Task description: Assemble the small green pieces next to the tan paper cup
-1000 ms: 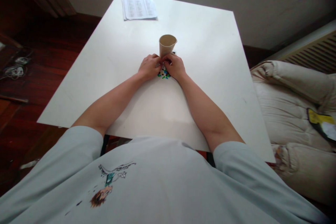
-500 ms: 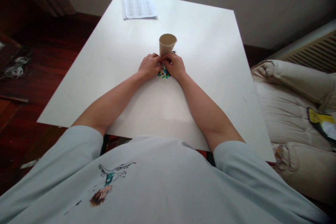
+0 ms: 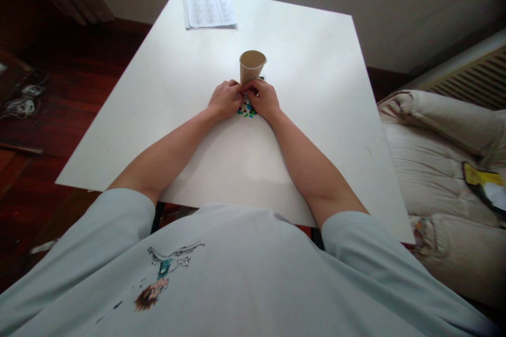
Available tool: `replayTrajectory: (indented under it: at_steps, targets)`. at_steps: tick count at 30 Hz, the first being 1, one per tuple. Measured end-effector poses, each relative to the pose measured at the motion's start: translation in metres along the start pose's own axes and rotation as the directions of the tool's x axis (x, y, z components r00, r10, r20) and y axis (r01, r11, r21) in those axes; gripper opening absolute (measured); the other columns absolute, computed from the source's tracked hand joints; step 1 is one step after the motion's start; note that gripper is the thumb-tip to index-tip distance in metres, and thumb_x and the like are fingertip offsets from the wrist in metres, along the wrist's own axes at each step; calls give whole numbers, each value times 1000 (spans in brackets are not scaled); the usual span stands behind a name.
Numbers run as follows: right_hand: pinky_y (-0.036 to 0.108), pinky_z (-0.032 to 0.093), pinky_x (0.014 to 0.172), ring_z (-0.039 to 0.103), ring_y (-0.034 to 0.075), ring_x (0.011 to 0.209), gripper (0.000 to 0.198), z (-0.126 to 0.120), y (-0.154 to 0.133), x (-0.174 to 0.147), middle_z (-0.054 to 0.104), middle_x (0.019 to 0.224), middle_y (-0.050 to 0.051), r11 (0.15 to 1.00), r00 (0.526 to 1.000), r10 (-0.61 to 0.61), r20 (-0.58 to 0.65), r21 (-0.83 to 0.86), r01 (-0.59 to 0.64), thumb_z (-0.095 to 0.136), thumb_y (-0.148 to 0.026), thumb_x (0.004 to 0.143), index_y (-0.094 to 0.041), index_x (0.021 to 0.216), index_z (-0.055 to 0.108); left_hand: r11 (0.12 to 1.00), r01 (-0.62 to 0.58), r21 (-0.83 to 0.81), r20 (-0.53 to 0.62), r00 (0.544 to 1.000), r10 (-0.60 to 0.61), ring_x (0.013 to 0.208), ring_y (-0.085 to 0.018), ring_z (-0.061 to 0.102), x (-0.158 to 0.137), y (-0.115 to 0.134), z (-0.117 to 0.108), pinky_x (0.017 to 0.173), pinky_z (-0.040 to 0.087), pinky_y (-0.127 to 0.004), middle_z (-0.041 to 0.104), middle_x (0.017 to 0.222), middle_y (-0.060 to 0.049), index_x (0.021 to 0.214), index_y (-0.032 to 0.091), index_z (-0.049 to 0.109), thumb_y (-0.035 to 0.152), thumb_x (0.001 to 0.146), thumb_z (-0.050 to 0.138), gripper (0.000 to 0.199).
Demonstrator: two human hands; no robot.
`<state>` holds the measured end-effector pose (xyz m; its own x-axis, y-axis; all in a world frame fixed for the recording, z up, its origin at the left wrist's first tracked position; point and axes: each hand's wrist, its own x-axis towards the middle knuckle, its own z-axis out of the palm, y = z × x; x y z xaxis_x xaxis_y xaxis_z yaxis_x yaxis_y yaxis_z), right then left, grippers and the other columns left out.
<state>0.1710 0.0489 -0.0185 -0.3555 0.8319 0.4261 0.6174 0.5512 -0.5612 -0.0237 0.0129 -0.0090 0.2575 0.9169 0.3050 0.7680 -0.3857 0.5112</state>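
Note:
A tan cup (image 3: 252,65) stands upright near the middle of the table, its mouth facing up and its base hidden behind my fingers. My left hand (image 3: 226,99) is closed just in front of the cup's lower left side. From the right, my right hand (image 3: 263,97) meets it, also closed, with the fingertips of both pinched close together. Whatever lies between them is too small or hidden to make out. Small blue, green and dark pieces (image 3: 248,110) lie scattered on the table below and between my hands. A dark-edged round thing (image 3: 263,78) shows partly behind my right hand.
The white table (image 3: 316,89) carries a stack of printed sheets (image 3: 210,9) at its far left corner. Right of the table is a cream padded sofa (image 3: 430,163) with a yellow and black item (image 3: 480,176) on it. Cables (image 3: 23,105) lie at the left.

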Motion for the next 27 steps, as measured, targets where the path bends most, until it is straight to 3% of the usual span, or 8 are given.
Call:
replayTrajectory:
  at_steps: [6,14,27]
  targets:
    - [44,60,103,72,28,108,30,1,0,1,78,122,10,995,996,66,58,-73,-61,58,-34,106,-21,121,80,1000,-9,-6,-7,1000,9,131,-34,70,2,-3,2,119,56,-54,80,131,-10,123,30,85,29,100,64,31]
    - [40,60,96,70,26,99,26,3,6,1,80,118,9,996,996,84,26,-36,-83,62,-24,97,-23,111,84,997,0,75,27,1000,-2,129,-35,72,1,3,-2,118,57,-53,81,136,-14,125,24,86,23,97,63,36]
    - [41,60,95,71,26,96,24,-2,-2,0,81,120,9,993,992,115,52,-13,-114,63,-24,99,-25,109,85,992,10,125,68,998,-19,133,-34,71,0,5,-5,123,55,-49,80,143,-13,131,22,85,24,100,61,39]
